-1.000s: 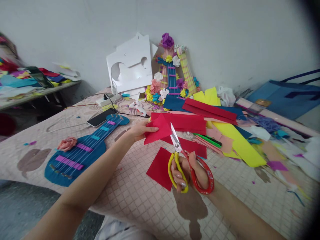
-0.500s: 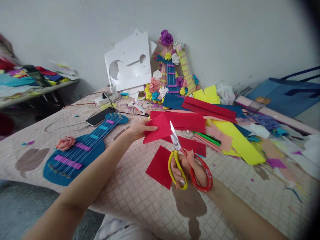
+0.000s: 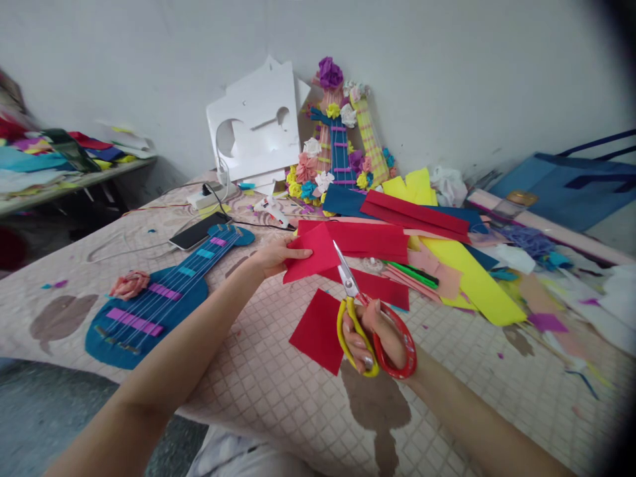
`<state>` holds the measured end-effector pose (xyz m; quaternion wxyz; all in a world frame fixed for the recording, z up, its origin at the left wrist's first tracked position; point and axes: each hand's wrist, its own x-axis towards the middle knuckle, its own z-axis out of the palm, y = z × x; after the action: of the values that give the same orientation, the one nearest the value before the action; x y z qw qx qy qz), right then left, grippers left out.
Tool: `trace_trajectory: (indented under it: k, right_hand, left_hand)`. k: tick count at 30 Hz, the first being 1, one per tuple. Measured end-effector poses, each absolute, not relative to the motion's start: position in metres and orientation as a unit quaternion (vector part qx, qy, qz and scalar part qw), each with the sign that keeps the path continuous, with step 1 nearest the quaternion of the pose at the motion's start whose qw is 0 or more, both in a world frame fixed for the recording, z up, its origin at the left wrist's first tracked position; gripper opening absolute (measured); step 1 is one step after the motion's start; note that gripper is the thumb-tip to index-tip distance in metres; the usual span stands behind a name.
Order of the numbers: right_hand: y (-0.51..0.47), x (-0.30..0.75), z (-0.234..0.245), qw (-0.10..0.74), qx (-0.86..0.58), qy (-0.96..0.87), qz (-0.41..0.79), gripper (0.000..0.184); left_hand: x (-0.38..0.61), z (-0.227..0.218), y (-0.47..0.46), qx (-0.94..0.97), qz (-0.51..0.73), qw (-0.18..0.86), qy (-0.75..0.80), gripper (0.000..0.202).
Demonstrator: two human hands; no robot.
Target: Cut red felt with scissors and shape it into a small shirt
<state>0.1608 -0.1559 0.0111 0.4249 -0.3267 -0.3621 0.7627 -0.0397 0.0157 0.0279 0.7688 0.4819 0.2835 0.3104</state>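
Note:
My left hand (image 3: 279, 257) pinches a piece of red paper (image 3: 315, 250) by its left side, thumb on top, raised over the table. In my right hand (image 3: 370, 331) is a pair of scissors (image 3: 350, 286) with one yellow and one red handle; my fingers pass through the loops. The blades point up and away, close to the right edge of the held paper, and look nearly closed. Below them a red paper square (image 3: 318, 331) lies flat on the quilted cloth. Folded red strips (image 3: 370, 242) lie just behind.
A blue paper guitar (image 3: 154, 298) with a pink flower lies at left, near a black phone (image 3: 196, 232) and a glue gun (image 3: 273, 212). Yellow paper (image 3: 477, 281) and scraps spread at right. Decorated guitars (image 3: 342, 139) and white boards (image 3: 256, 126) lean on the wall.
The scissors have swung slightly left and their blades have come closer together. My left hand and the red paper have hardly moved.

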Motion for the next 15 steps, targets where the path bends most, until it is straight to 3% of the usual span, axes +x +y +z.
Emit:
trace_trajectory:
  k: [15]
  right_hand:
    - [-0.1552,0.1629,0.0127,0.410,-0.302,-0.365,0.779,0.062]
  left_hand:
    - [-0.0365,0.0327,0.0080,0.491,0.294,0.767,0.290,0.044]
